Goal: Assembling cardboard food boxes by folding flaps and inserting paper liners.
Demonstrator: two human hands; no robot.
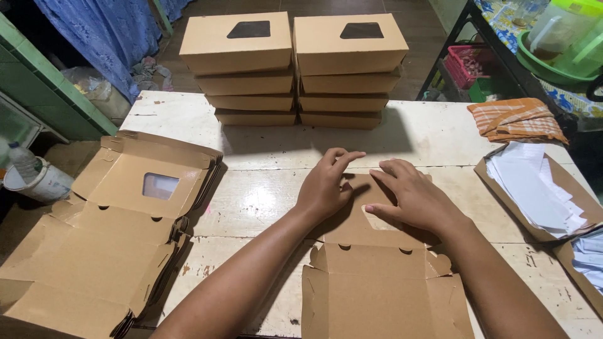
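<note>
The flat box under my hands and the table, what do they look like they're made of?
Flat box: probably brown kraft paperboard, matte, with die-cut tabs and crease lines. Table: seemingly wood planks painted white, worn, with chipped patches and seams.

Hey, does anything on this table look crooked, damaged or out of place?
Nothing looks damaged or spilled. Both hands, left hand and right hand, press flat on an unfolded cardboard box blank. The folded boxes stand in two neat stacks. The tabletop is only worn and stained.
</note>
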